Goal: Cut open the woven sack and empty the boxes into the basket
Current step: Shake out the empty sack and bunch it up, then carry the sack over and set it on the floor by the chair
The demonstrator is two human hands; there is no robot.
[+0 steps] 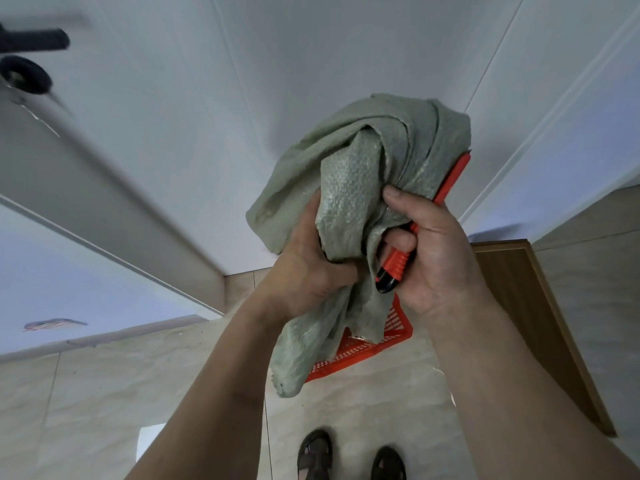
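A crumpled grey-green woven sack is bunched up in the air in front of me. My left hand grips its lower folds from the left. My right hand clutches the sack's right side together with a red utility knife, whose black end points down and whose red body sticks up behind the sack. Below the sack, an orange-red plastic basket stands on the floor, mostly hidden by the hanging cloth. No boxes are visible.
A white wall is ahead and a grey door with a dark handle is at the left. A wooden panel leans at the right. My sandalled feet stand on beige floor tiles.
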